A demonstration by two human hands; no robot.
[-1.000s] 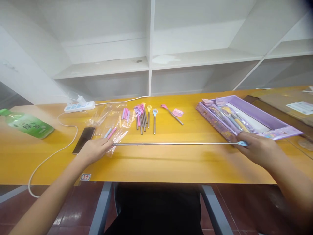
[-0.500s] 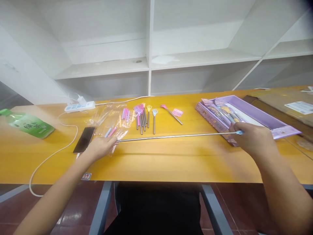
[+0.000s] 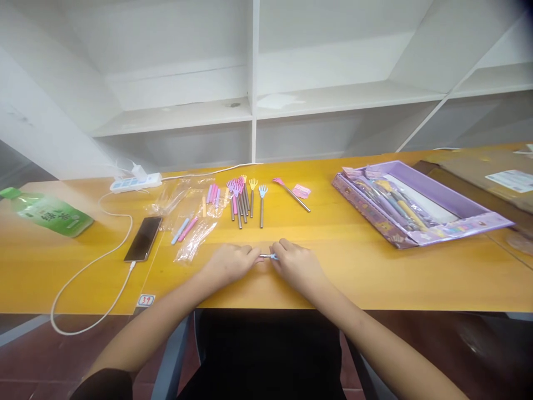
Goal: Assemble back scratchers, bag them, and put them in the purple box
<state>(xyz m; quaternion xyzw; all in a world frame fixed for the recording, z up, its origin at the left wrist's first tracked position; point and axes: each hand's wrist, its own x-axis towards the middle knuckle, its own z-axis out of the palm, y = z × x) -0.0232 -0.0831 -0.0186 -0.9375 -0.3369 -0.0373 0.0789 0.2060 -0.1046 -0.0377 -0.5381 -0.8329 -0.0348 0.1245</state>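
Low over the front of the table, both hands hold one telescopic back scratcher (image 3: pixel 265 256), now collapsed. My left hand (image 3: pixel 233 263) is closed around its metal shaft. My right hand (image 3: pixel 296 269) is closed at the light-blue head end, and only a little of the blue and the shaft shows between the hands. Beyond them lies a bunch of collapsed back scratchers (image 3: pixel 240 203) with pink, purple and yellow claw heads. A blue-headed one (image 3: pixel 262 206) lies beside the bunch, and a pink-headed one (image 3: pixel 293 195) lies slanted near a pink card (image 3: pixel 301 191).
Coloured handle sleeves (image 3: pixel 188 229) lie by clear plastic bags (image 3: pixel 195 239). A charging phone (image 3: pixel 144 239), a green bottle (image 3: pixel 52 213) and a power strip (image 3: pixel 136 182) are at left. At right are a purple box (image 3: pixel 441 194) with packaged scratchers and a cardboard box (image 3: pixel 478 172).
My hands have come together from far apart, pushing the long extended shaft of the back scratcher into its short form. They now sit near the table's front middle.
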